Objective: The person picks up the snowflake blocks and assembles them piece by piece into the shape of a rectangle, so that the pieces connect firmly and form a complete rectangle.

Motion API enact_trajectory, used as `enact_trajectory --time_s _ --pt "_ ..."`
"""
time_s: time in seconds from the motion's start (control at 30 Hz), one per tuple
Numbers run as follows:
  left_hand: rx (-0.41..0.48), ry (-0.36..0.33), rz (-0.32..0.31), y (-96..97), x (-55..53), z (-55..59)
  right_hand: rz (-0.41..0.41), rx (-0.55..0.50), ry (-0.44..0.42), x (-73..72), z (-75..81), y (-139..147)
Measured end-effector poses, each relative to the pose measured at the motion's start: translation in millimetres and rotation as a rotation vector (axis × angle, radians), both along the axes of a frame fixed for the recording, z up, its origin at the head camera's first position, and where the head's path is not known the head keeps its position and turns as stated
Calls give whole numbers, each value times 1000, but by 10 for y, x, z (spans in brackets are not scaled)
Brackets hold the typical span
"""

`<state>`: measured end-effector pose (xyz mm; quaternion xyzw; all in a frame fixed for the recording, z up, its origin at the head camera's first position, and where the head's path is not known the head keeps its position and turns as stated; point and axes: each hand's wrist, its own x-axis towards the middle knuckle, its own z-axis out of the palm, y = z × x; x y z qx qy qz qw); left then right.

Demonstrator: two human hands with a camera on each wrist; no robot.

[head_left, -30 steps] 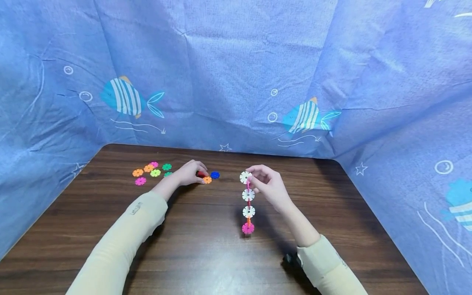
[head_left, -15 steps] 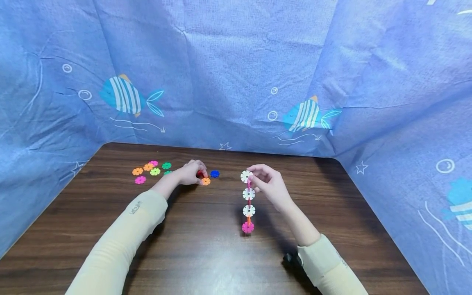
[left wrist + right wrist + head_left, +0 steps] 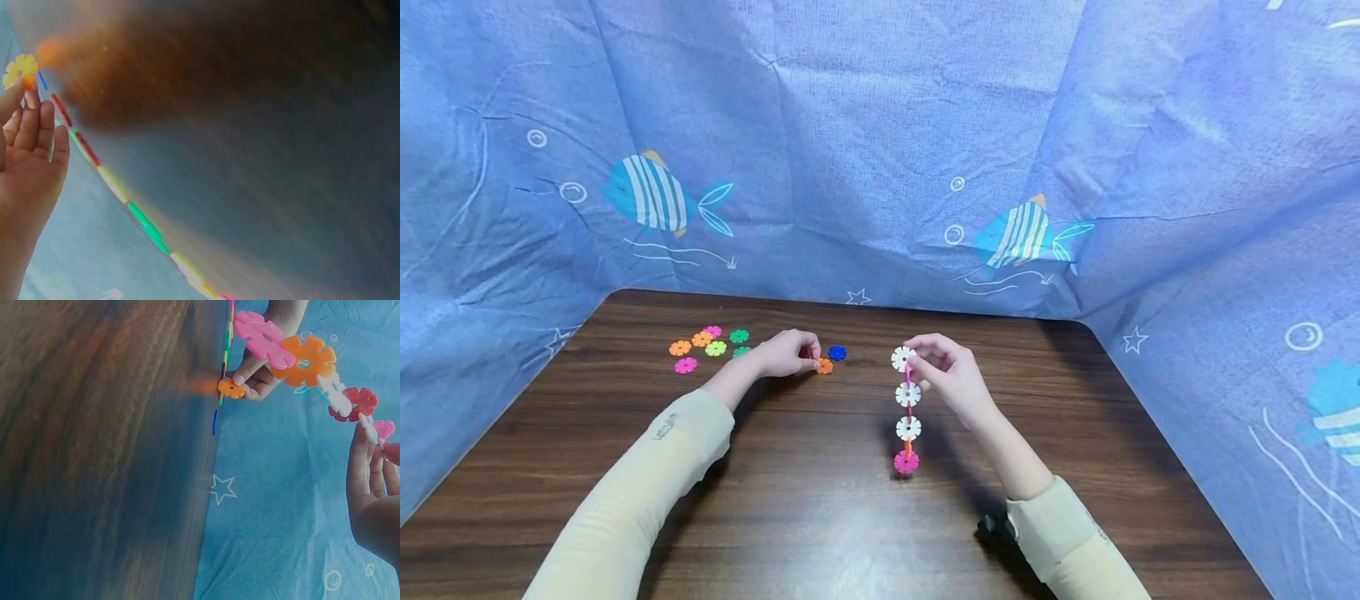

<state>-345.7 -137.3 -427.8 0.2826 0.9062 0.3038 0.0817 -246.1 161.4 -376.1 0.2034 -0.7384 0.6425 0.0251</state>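
Head view: your left hand (image 3: 792,353) reaches out over the dark wooden table (image 3: 820,500), thumb and fingertips closed in a pinch on a small orange disc (image 3: 825,367) with a notched rim. Just beside that disc, on its far side, a blue disc (image 3: 837,353) lies flat on the tabletop.

Your right hand (image 3: 946,373) has the upper end of a chain of linked discs (image 3: 909,412) between thumb and fingers, by the top white disc (image 3: 903,359). You have the chain hanging straight down, white discs facing you and pink, red and orange ones edge-on between them, ending in a bright pink disc (image 3: 907,462). Whether that lowest disc touches the wood is hard for you to judge from these angles.

To the left of your left hand, a loose group of orange, pink, yellow-green and green discs (image 3: 716,349) lies on the table. Behind everything hangs a blue curtain (image 3: 865,150) printed with striped fish.
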Motion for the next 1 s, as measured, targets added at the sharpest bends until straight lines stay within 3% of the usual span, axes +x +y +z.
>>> enact_trajectory --time_s 0.2,0.47,1.0 --pt "56 -15 -11 40 63 92 -5 13 -4 -1 7 10" --pt "158 60 -22 102 209 291 -16 27 -16 -2 48 -17" --pt "364 203 111 291 653 669 -14 -6 -26 33 104 -75"
